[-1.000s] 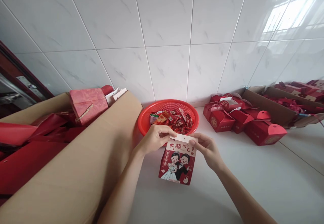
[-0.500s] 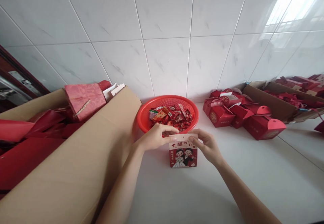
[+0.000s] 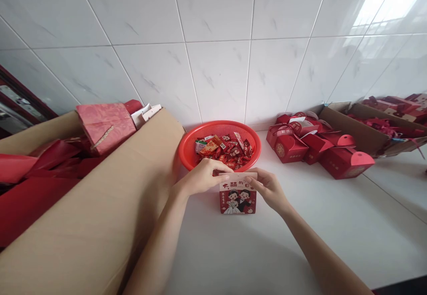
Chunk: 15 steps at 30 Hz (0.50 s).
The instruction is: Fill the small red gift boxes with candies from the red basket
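Observation:
A small red and white candy box [image 3: 238,201], printed with a cartoon bride and groom, stands upright on the white tabletop. At its top left edge, my left hand [image 3: 207,175] pinches the white flap between thumb and fingers. My right hand [image 3: 267,186] grips the same flap at the top right, thumb on the front and fingers behind. Just behind the box sits a red plastic basket [image 3: 188,146] holding wrapped candies [image 3: 230,153]. The back of the box is hidden from view.
On the left, a large cardboard carton [image 3: 110,201] holds red packaging and a pink bag [image 3: 106,126]. Several red gift boxes [image 3: 347,161] cluster at the right, beside another open carton [image 3: 360,137] of red items. A tiled wall [image 3: 218,79] rises behind.
The view has shifted slightly, so everything appears a little higher and further left. Both hands stay on the top flap of the candy box, with little other movement.

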Each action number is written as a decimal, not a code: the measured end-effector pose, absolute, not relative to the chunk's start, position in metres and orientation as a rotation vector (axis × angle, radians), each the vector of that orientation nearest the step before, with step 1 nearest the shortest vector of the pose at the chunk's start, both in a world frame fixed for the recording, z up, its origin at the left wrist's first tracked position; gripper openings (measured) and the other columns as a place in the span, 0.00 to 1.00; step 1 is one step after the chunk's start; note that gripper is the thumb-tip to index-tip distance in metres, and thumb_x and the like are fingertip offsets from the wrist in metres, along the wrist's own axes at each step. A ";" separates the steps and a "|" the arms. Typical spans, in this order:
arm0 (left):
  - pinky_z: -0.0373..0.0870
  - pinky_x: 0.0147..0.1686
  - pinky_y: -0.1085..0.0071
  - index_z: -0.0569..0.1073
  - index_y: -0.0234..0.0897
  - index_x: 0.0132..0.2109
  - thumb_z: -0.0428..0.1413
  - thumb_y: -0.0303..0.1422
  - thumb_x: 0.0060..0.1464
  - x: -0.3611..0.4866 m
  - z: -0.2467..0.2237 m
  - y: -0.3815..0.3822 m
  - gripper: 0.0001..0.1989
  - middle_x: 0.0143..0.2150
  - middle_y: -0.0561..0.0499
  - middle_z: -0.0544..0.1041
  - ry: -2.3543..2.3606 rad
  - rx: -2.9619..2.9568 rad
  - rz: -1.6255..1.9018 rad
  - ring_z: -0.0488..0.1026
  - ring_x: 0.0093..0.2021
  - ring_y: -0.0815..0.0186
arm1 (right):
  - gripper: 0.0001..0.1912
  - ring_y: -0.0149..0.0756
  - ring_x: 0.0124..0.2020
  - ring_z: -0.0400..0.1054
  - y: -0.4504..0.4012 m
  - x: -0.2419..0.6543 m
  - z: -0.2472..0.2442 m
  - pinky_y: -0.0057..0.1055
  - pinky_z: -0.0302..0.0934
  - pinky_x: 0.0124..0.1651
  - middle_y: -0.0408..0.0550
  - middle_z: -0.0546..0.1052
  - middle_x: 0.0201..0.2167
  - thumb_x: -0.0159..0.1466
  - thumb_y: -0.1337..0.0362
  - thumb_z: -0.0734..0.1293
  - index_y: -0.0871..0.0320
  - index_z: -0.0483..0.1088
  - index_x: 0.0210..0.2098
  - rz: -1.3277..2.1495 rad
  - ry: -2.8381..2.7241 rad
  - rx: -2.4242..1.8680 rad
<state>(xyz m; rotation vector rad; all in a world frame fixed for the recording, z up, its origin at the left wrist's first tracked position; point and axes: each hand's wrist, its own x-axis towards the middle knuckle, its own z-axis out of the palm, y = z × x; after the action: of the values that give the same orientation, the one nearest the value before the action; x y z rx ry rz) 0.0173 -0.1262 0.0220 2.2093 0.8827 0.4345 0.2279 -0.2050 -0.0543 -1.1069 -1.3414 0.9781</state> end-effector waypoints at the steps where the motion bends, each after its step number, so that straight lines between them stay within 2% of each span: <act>1: 0.74 0.44 0.70 0.83 0.40 0.46 0.59 0.34 0.57 0.018 0.023 -0.127 0.12 0.44 0.51 0.84 0.881 2.205 0.440 0.79 0.43 0.60 | 0.19 0.41 0.35 0.74 -0.205 0.227 -0.054 0.34 0.69 0.38 0.49 0.81 0.33 0.64 0.47 0.68 0.56 0.78 0.41 0.973 -1.341 -1.105; 3: 0.75 0.42 0.71 0.83 0.40 0.46 0.59 0.35 0.57 0.019 0.024 -0.128 0.12 0.43 0.50 0.85 0.878 2.192 0.449 0.79 0.43 0.60 | 0.19 0.40 0.35 0.74 -0.205 0.226 -0.054 0.34 0.68 0.38 0.49 0.81 0.34 0.64 0.47 0.68 0.56 0.78 0.40 0.944 -1.341 -1.105; 8: 0.73 0.39 0.72 0.84 0.40 0.44 0.58 0.35 0.57 0.015 0.025 -0.128 0.11 0.40 0.50 0.84 0.878 2.229 0.411 0.78 0.39 0.62 | 0.20 0.35 0.27 0.67 -0.203 0.227 -0.056 0.31 0.64 0.33 0.45 0.76 0.25 0.63 0.46 0.69 0.56 0.74 0.27 0.792 -1.398 -1.151; 11: 0.70 0.38 0.72 0.84 0.40 0.38 0.60 0.38 0.56 0.011 0.026 -0.126 0.10 0.36 0.51 0.83 0.934 2.274 0.376 0.77 0.36 0.62 | 0.20 0.36 0.28 0.67 -0.203 0.227 -0.059 0.32 0.63 0.34 0.46 0.76 0.25 0.63 0.46 0.69 0.56 0.73 0.26 0.774 -1.402 -1.154; 15: 0.68 0.36 0.72 0.82 0.39 0.30 0.60 0.42 0.55 0.009 0.026 -0.124 0.13 0.34 0.51 0.80 0.954 2.254 0.359 0.75 0.34 0.63 | 0.20 0.37 0.30 0.68 -0.203 0.226 -0.061 0.33 0.64 0.36 0.46 0.76 0.26 0.63 0.46 0.69 0.56 0.74 0.26 0.776 -1.399 -1.156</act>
<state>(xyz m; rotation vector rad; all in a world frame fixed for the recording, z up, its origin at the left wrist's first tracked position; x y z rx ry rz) 0.0087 -0.1239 0.0263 2.2538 0.9537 0.3589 0.2255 -0.2029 -0.0614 -1.1564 -1.3990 0.7762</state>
